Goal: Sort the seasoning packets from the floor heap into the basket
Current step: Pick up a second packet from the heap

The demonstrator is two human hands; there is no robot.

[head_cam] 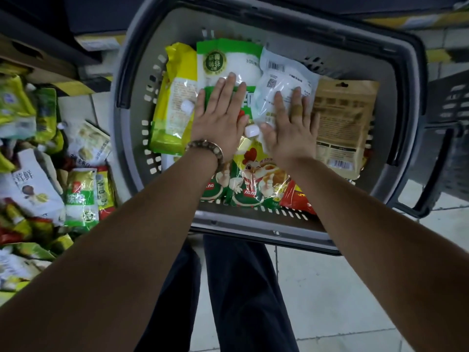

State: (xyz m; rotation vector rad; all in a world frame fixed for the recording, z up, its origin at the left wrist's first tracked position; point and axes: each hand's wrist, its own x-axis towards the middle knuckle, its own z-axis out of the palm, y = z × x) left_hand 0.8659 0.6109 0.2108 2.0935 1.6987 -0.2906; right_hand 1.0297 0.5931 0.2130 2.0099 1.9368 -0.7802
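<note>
— Over the grey basket [132, 158] on a tiled floor, why do both hands lie flat?

— To press the load level, it seems. The left hand [219, 115], fingers straight, bears down on a green-and-white packet [228, 62]. The right hand [289, 125], equally open, flattens a clear white packet [286, 72] just beside it. Neither grips anything.

— How many are in?

— One yellow packet [175, 97] at the left wall, one brown pouch [345, 118] at the right, one red packet [297, 196] near right, the two under the palms, and seemingly two chicken-print packets [256, 181] along the near side. Seven show, laid side by side, probably to save room.

— And the rest?

— The heap [38, 174] lies left of the basket, too jumbled to count.
</note>
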